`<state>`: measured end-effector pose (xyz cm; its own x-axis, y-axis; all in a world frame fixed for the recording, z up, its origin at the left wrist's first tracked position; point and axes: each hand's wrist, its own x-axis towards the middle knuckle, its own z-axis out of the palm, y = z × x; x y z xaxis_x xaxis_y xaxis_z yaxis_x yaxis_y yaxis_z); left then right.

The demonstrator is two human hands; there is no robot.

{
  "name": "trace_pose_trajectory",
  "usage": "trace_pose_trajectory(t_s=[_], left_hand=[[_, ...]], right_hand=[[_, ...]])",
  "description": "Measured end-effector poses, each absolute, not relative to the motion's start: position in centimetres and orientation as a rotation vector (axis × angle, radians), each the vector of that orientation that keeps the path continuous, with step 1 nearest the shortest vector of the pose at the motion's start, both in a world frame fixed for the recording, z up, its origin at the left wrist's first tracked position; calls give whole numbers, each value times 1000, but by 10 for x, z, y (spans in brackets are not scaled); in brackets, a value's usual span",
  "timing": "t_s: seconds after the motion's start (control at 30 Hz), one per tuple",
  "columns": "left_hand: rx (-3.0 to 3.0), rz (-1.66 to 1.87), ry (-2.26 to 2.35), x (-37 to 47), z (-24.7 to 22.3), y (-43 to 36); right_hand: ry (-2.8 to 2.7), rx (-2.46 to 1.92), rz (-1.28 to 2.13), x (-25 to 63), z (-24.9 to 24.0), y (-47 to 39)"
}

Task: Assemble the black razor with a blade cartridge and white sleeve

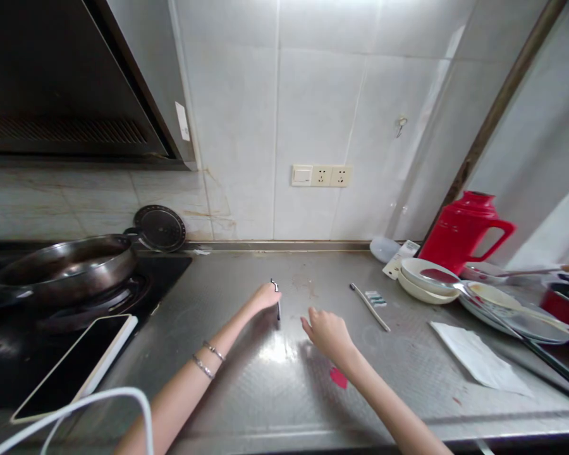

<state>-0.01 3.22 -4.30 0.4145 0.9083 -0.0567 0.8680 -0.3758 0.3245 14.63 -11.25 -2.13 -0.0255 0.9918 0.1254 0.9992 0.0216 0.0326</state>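
My left hand (265,297) is closed around a thin dark stick-like object (279,311) with a black-and-white top end, held upright at the counter; its exact kind is too small to make out. To its right, my right hand (329,332) hovers over the counter with loosely bent fingers and the thumb apart, holding nothing. A toothbrush (370,308) with a dark head lies right of that hand, beside a small green-and-white striped item (375,298). Under the right forearm a flat pinkish-red piece (338,378) is partly hidden.
A steel pan (66,268) sits on the black cooktop at left, near a white-edged tablet-like device (76,370) and a white cable (118,393). Stacked bowls (424,291), a red thermos (462,230) and a white paper sheet (478,357) occupy the right. Sockets (321,175) are on the wall.
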Motion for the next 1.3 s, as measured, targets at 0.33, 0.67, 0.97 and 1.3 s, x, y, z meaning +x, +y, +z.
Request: trace_pose_trajectory(t_s=[0.33, 0.67, 0.97, 1.3], left_hand=[[2353, 33, 1563, -20, -53, 64], [2298, 165, 1726, -19, -57, 45], [2340, 231, 1733, -32, -60, 26], [2293, 238, 1728, -45, -57, 16]], right_hand=[[-1977, -2494, -132, 251, -36, -110], [-1827, -2614, 39, 327, -29, -96], [-2037, -2501, 283, 369, -57, -62], [-2128, -2406, 268, 350, -62, -54]])
